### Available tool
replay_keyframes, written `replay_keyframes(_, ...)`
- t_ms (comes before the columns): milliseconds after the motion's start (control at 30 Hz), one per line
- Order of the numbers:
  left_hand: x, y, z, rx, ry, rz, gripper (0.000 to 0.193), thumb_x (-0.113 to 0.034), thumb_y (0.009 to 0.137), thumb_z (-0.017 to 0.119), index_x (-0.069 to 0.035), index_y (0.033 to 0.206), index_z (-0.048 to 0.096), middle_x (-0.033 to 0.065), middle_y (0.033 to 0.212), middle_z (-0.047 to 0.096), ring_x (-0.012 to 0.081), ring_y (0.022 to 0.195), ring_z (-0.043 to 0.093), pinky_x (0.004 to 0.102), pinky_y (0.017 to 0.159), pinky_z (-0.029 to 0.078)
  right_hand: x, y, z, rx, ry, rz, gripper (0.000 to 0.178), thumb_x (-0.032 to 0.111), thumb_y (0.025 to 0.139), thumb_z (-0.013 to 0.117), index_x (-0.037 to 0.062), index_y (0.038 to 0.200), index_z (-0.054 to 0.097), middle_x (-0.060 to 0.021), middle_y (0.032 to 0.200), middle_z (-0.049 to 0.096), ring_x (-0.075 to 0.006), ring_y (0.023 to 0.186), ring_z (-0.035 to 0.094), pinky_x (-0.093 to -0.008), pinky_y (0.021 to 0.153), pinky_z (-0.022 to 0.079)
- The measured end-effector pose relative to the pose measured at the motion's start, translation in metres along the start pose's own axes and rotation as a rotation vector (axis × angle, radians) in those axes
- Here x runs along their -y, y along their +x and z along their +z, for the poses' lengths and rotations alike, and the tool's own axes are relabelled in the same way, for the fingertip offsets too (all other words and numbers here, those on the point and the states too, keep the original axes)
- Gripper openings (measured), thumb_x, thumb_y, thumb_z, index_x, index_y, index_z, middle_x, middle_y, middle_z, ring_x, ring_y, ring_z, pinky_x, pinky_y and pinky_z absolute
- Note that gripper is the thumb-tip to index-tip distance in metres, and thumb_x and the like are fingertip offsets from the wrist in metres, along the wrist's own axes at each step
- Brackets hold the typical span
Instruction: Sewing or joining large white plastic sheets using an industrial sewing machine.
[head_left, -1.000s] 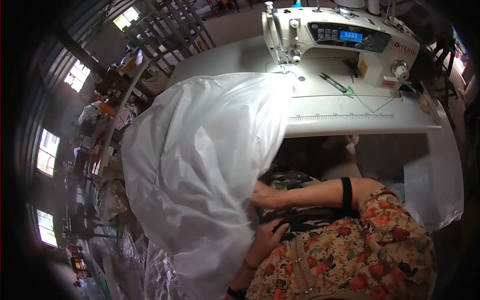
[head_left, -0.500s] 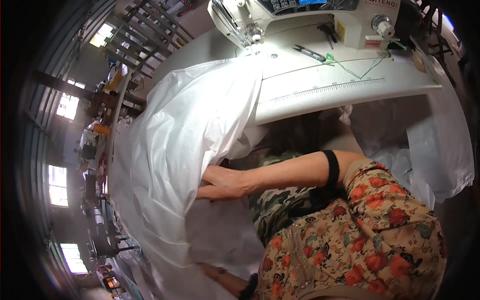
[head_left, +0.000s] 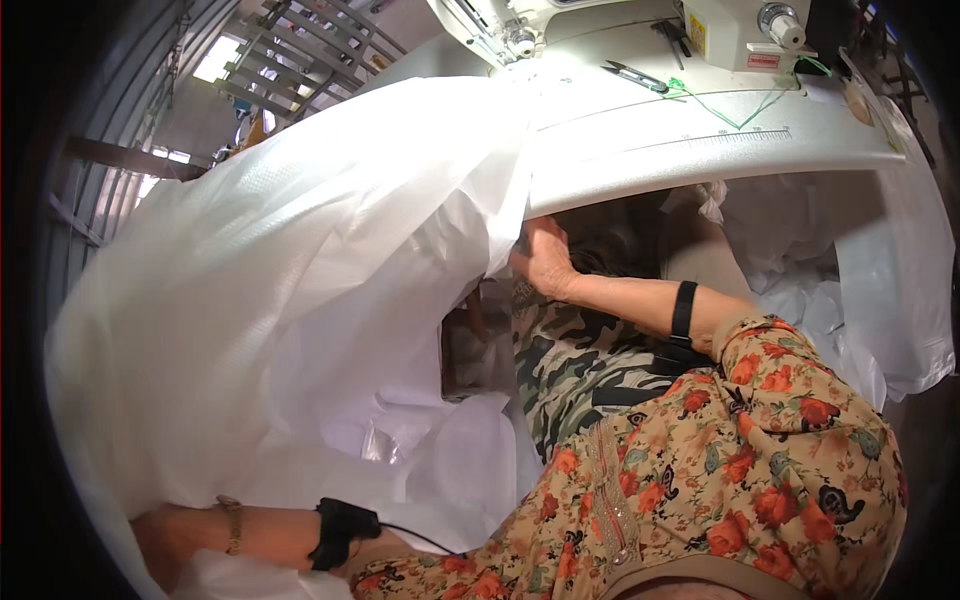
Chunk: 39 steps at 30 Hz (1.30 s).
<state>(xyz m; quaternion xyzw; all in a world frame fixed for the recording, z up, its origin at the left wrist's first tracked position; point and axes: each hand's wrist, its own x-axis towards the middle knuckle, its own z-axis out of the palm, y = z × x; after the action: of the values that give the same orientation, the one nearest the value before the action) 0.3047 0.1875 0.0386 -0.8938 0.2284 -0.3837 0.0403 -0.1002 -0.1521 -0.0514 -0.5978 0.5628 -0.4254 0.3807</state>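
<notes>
A large white woven plastic sheet (head_left: 200, 290) spreads from under the sewing machine's needle area (head_left: 520, 45) down over the left side. My right hand (head_left: 548, 258) is closed at the sheet's hanging edge, just below the table's front edge; its fingertips are partly hidden. At the lower left my left arm reaches out under the sheet, and my left hand (head_left: 158, 540) is against it, dim and with its fingers hidden. The sheet bulges upward between both hands, its folds opening toward me.
Thread snips (head_left: 636, 76) and green thread (head_left: 740, 125) lie on the white machine table (head_left: 700, 150), which has a ruler scale along its front. More white plastic material (head_left: 890, 260) hangs at the right. A slatted rack (head_left: 310, 60) stands beyond the table.
My left hand has swung outward to the far left, spreading the sheet wide. My right hand has moved up and right, to the table's front edge. The view has shifted slightly.
</notes>
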Motion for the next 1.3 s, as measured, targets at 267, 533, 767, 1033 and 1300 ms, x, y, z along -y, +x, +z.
replay_keyframes(267, -0.051, 0.175, -0.219, -0.145, 0.393, -0.232, 0.061, -0.048, 0.098, 0.049, -0.002, 0.138, 0.048, 0.0209, 0.131, 0.054, 0.0338, 0.117, 0.053, 0.0481, 0.103, 0.039, 0.059, -0.057, -0.009, 1.122, 0.619, -0.283, 0.030, 0.029, 0.092, 0.060, -0.0001, 0.089, 0.068, -0.0049, 0.076, 0.064, -0.0128, 0.071, 0.059, -0.0279, 0.068, 0.050)
replay_keyframes(533, -0.024, 0.240, -0.136, -0.362, 0.356, -0.085, 0.077, -0.070, 0.087, 0.048, -0.008, 0.131, 0.057, 0.0203, 0.132, 0.056, 0.0350, 0.124, 0.050, 0.0557, 0.102, 0.038, 0.049, -0.081, -0.131, 1.271, 0.701, -0.238, 0.040, 0.035, 0.095, 0.055, -0.0029, 0.085, 0.061, -0.0044, 0.080, 0.059, -0.0137, 0.075, 0.052, -0.0314, 0.066, 0.043)
replay_keyframes(767, -0.090, 0.084, -0.029, 0.750, -0.216, 0.694, 0.023, -0.018, 0.085, 0.060, 0.001, 0.093, 0.070, 0.0169, 0.092, 0.070, 0.0294, 0.090, 0.068, 0.0423, 0.083, 0.051, 0.023, -0.084, -0.132, 0.843, 0.852, 0.147, 0.052, 0.034, 0.095, 0.062, -0.0021, 0.130, 0.049, -0.0108, 0.123, 0.056, -0.0175, 0.112, 0.052, -0.0302, 0.097, 0.043)
replay_keyframes(1033, -0.273, -0.028, -0.252, 0.564, -1.343, 0.729, 0.034, -0.009, 0.084, 0.070, 0.004, 0.115, 0.061, 0.0202, 0.097, 0.067, 0.0315, 0.087, 0.067, 0.0398, 0.075, 0.053, 0.048, -0.057, -0.105, 0.262, 0.665, 0.237, 0.036, 0.030, 0.088, 0.064, -0.0050, 0.099, 0.064, -0.0077, 0.088, 0.067, -0.0127, 0.078, 0.059, -0.0312, 0.067, 0.047)
replay_keyframes(1300, -0.296, -0.104, -0.148, 0.108, -0.976, 0.681, 0.055, -0.017, 0.076, 0.077, -0.002, 0.123, 0.051, 0.0162, 0.121, 0.050, 0.0363, 0.113, 0.048, 0.0457, 0.097, 0.038, 0.001, -0.088, -0.113, 0.424, 0.356, 0.339, 0.028, 0.021, 0.084, 0.060, -0.0060, 0.088, 0.066, -0.0091, 0.077, 0.068, -0.0158, 0.067, 0.064, -0.0327, 0.061, 0.049)
